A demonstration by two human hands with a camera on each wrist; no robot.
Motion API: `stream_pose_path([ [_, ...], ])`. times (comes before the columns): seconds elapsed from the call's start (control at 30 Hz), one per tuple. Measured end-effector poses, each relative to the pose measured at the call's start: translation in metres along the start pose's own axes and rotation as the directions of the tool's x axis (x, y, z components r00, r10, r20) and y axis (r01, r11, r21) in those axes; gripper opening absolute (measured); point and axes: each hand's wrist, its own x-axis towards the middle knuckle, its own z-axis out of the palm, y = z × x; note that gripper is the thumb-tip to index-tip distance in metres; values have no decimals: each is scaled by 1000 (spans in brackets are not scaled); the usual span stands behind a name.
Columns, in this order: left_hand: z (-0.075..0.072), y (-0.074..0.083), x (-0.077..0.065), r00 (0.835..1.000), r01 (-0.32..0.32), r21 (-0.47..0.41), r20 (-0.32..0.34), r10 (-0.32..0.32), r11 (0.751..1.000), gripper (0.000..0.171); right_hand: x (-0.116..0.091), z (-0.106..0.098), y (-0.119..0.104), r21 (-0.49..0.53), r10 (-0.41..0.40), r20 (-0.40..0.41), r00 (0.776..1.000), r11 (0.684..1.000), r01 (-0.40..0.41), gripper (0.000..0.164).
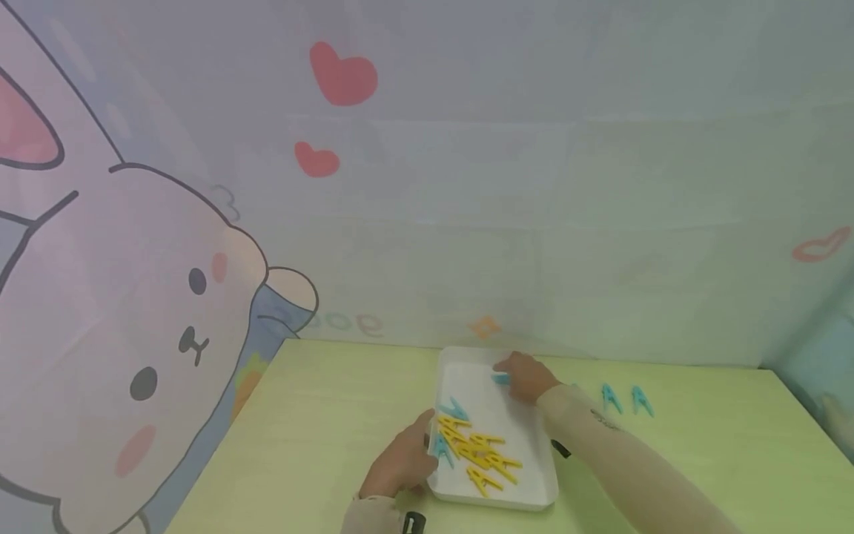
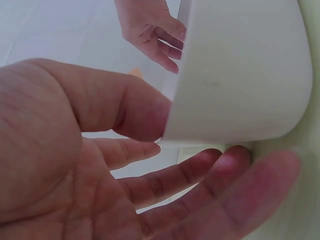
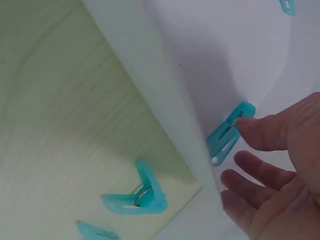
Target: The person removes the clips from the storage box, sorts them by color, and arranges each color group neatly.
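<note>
A white tray [image 1: 497, 495] lies on the table, with several yellow clothespins [image 1: 482, 480] and a few blue ones toward its near left. At its left side my left hand [image 1: 403, 456] holds the edge. In the left wrist view, the thumb [image 2: 145, 117] is at the rim and the other fingers lie along the outside wall. My right hand [image 1: 530, 378] is over the far right part of the tray. It pinches a blue clothespin [image 3: 230, 134] beside the tray wall; the thumb lies against its spring and the index finger is hidden.
Two blue clothespins [image 1: 642, 400] lie on the pale wood-grain table [image 1: 720, 445] right of the tray, and another is partly hidden by the right arm. Behind the table hangs a printed cloth [image 1: 434, 259] with a cartoon rabbit and hearts.
</note>
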Motion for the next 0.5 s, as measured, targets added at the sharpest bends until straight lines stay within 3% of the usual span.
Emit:
stream_pose_path([
  [0.3,0,0,-1,1000,-28,-6,12,28,1000,75,8,6,-6,-229,-45,-18,999,973,39,23],
  [0.5,0,-3,0,999,-36,17,7,36,999,75,7,3,-14,-273,-31,-16,999,962,26,19],
])
